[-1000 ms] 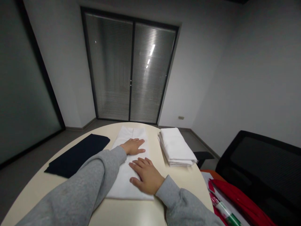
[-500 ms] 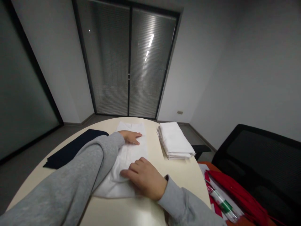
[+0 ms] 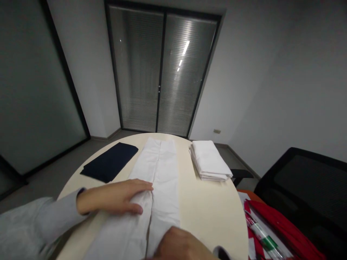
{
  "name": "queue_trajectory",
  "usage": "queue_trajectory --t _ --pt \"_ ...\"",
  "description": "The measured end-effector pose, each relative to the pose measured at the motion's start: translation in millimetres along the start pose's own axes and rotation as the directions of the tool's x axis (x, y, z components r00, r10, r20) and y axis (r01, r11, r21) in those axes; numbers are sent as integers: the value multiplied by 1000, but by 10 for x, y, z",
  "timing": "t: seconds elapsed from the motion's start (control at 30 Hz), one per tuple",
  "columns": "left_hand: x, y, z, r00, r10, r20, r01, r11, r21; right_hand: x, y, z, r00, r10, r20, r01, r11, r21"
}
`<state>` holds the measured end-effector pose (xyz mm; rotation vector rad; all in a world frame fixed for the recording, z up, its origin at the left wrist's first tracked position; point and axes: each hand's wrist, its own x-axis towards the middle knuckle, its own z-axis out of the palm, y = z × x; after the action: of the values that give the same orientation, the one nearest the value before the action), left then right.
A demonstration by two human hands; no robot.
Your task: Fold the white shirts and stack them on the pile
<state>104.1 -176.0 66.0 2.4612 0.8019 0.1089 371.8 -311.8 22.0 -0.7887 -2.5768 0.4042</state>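
A long white cloth [image 3: 165,173] lies lengthwise down the middle of the round table, with a seam or gap running along it. My left hand [image 3: 119,196] rests on its left part, thumb and fingers apart, palm down. Low in the view, my right hand [image 3: 180,245] is on the near right part of the cloth; it is blurred and its fingers are mostly hidden. A folded dark navy cloth [image 3: 111,161] lies to the left, and a folded stack of white cloth [image 3: 208,159] sits at the right.
The cream round table [image 3: 211,213] has its right edge beside a black mesh chair [image 3: 306,187]. On the chair seat are a red cloth [image 3: 282,224] and a clear plastic package [image 3: 265,238]. Glass doors [image 3: 159,72] with blinds stand beyond the table.
My left hand has drawn back toward me along the white cloth, and my right hand has moved lower. More of the white and navy cloths shows. The view has shifted left.
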Motion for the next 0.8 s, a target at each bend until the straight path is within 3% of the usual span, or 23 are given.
queue_trajectory --t 0.13,0.2,0.27,0.4,0.53,0.63,0.8 --pt "-377 211 631 1000 -8 7 7 998 59 173 152 -399 966 257 -13 -247 940 234" --pt "-398 273 844 999 -31 -11 32 996 89 370 387 -406 933 360 -15 -342 898 276" --pt "-353 324 958 997 -55 -46 60 992 111 588 654 -301 921 389 -40 -378 912 158" --pt "-218 432 980 993 -75 -94 87 986 141 883 1016 -27 907 407 -107 -414 909 -48" --pt "-134 511 947 943 -253 -214 287 947 143 901 1096 112 853 468 -229 -497 864 -85" --pt "-108 509 948 905 -310 -290 358 925 130 858 1112 159 813 501 -298 -545 835 -82" --pt "-126 459 879 867 -375 -329 399 917 6 892 1246 185 776 561 -289 -576 817 42"
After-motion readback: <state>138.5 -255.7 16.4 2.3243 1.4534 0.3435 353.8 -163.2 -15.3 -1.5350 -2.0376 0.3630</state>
